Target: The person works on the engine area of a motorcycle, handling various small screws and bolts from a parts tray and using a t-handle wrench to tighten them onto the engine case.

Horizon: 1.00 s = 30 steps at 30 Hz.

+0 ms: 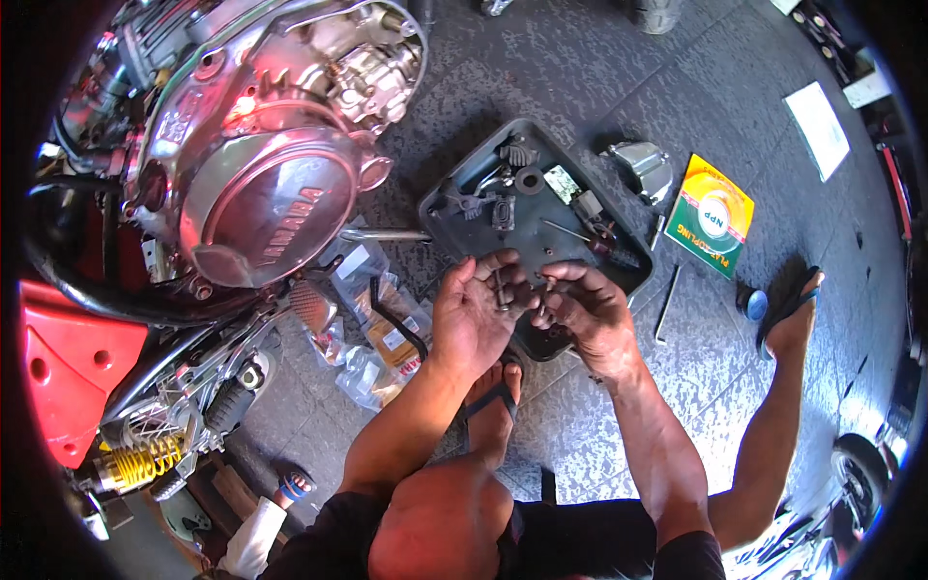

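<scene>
My left hand [474, 314] is turned palm up over the near edge of a black tray [464, 240]. Small bolts [501, 290] lie in its curled fingers. Close beside it, my right hand [594, 314] pinches a small bolt [550, 283] between thumb and fingertips; its other fingers are folded and partly hidden. Beneath both hands, the tray holds a dark ring-shaped part [529, 181], a grey block-like part [504, 213], a thin screwdriver-like tool [564, 229] and several other greasy metal parts.
A motorcycle engine with a round cover [280, 208] stands at left, above plastic bags [372, 372] and a black lever [396, 319]. Right of the tray lie a metal cover [643, 172], a yellow-green packet [711, 215], a thin rod [668, 304] and a blue cap [752, 304].
</scene>
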Available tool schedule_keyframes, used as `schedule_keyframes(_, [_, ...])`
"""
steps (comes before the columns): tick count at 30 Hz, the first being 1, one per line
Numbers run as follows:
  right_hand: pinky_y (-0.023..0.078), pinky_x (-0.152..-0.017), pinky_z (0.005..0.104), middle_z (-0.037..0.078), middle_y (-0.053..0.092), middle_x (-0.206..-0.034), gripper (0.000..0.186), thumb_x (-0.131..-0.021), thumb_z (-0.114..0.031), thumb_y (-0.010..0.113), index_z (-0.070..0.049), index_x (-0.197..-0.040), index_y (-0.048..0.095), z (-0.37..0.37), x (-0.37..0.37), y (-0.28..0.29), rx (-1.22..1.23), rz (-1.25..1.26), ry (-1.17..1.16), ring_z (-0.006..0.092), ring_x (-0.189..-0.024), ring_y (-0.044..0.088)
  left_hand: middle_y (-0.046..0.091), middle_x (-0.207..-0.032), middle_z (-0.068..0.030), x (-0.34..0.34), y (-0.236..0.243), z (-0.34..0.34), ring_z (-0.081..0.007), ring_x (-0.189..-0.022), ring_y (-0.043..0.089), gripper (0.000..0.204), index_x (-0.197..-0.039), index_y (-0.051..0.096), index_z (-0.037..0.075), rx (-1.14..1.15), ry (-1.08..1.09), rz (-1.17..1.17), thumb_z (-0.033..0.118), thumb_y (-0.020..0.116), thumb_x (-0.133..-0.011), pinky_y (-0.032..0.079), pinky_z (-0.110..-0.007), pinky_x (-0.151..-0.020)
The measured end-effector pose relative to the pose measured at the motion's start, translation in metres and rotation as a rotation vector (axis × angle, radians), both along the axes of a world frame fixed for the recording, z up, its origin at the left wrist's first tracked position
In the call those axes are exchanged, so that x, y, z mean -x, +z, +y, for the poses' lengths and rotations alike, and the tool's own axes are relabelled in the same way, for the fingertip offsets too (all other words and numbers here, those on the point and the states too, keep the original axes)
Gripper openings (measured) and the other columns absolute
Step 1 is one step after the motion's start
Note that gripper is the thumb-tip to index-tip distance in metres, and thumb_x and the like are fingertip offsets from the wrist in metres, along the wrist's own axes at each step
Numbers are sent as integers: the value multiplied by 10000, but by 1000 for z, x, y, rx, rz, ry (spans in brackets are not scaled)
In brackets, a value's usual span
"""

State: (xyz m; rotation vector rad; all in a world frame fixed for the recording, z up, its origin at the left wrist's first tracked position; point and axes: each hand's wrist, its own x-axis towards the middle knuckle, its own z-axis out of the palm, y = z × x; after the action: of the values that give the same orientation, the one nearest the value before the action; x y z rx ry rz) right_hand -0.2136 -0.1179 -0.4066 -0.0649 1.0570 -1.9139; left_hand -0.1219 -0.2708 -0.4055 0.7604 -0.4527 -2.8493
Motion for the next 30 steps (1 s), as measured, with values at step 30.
schedule_keyframes(30, [541,-724,308,101,678,-871,231,-758,-3,752,-43,-959,646,-8,-14,-1,-454,778,33,179,-793,669,675,-1106,-141,-3,-5,10,-242,-1015,655,299,-1166,608,-13,151,3,-212,182,552,-947,510,-368,-922])
